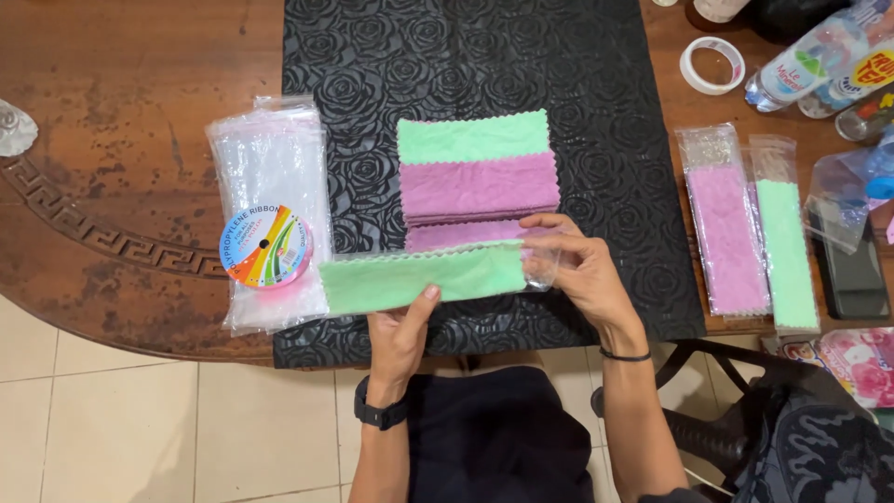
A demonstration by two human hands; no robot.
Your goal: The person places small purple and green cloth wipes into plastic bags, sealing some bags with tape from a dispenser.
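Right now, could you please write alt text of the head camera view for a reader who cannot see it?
Two hands, the left hand and right hand, slide a folded green cloth into a clear sleeve over a black mat. Behind lie stacked cloths; beside, empty sleeves and a ribbon spool.

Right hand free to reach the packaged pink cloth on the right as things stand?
Probably not yet: the right hand grips the clear sleeve end around the folded green cloth. The way to the packaged pink cloth over the black embossed mat looks unobstructed.
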